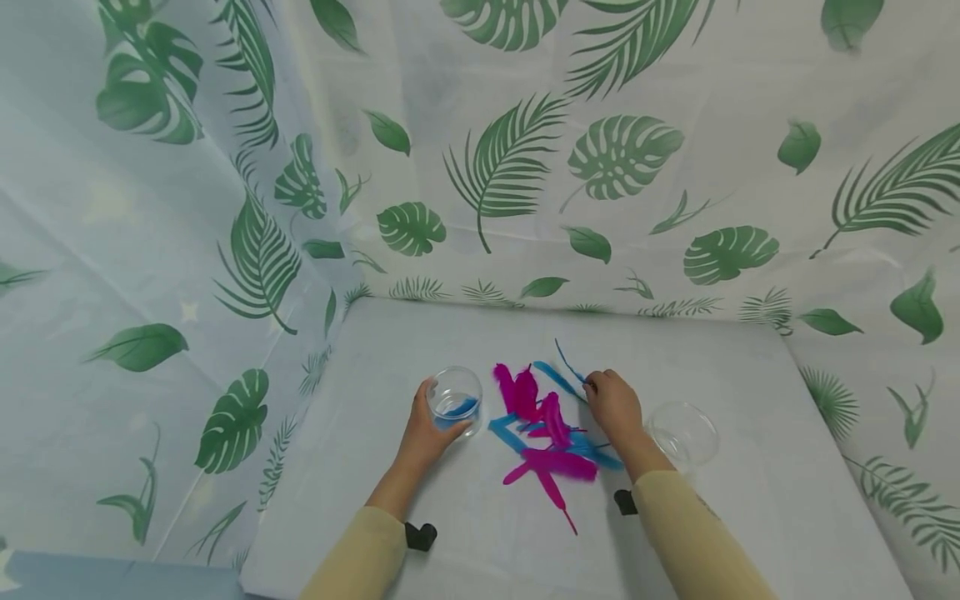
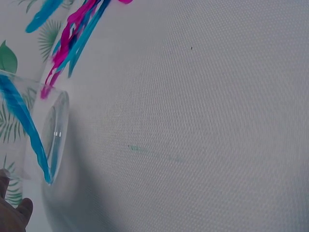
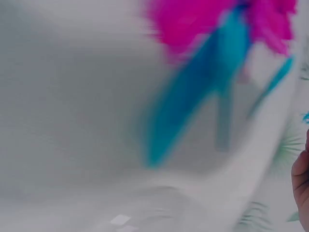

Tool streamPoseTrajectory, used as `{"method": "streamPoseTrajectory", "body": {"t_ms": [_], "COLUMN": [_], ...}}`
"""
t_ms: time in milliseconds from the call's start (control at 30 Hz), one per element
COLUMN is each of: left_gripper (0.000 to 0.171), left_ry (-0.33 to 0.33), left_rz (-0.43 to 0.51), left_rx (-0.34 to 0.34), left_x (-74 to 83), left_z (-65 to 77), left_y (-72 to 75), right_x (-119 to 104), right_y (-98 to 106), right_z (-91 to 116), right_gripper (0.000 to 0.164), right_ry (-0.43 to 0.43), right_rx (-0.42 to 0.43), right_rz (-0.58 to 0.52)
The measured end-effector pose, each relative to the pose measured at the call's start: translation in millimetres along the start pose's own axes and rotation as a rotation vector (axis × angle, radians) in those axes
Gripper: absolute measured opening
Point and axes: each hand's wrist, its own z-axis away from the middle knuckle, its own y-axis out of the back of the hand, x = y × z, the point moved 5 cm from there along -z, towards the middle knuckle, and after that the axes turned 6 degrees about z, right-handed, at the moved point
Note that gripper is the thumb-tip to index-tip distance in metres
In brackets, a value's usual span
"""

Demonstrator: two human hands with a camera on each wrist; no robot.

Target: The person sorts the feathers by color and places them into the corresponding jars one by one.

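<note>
A clear cup (image 1: 455,381) is gripped by my left hand (image 1: 422,435) on the left of the table, thumb and fingers around its side. Inside it lies a blue feather (image 2: 26,121), seen through the wall in the left wrist view. My right hand (image 1: 617,408) pinches a thin blue feather (image 1: 567,362) that points up and left from the fingertips. Between the hands lies a loose pile of magenta feathers (image 1: 558,464) and blue feathers (image 1: 508,436), some crossing over others. At the right wrist view's edge only part of the right hand (image 3: 301,179) shows.
A second clear cup (image 1: 697,421) stands to the right, beside the right forearm. The white table (image 1: 375,350) meets leaf-printed curtains (image 1: 525,275) at its back and sides. Black straps (image 1: 421,537) show at both wrists.
</note>
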Motion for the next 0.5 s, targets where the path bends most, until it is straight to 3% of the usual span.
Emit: {"method": "streamPoseTrajectory", "body": {"t_ms": [167,333,500], "left_gripper": [0.109,0.109,0.109], "left_ry": [-0.011,-0.019,-0.022], "left_rz": [0.004,0.009,0.007], "left_rx": [-0.001,0.002,-0.001], "left_x": [-0.4,-0.2,0.6], "left_z": [0.0,0.5,0.5], "left_y": [0.0,0.2,0.0], "right_x": [-28.6,-72.1,-120.7], "right_y": [39.0,77.7,95.0], "right_z": [-10.3,-13.7,-8.5], "right_gripper": [0.017,0.012,0.011], "right_ry": [0.129,0.327,0.527], "right_rx": [0.112,0.204,0.191], "right_rz": [-0.03,-0.053,-0.01]}}
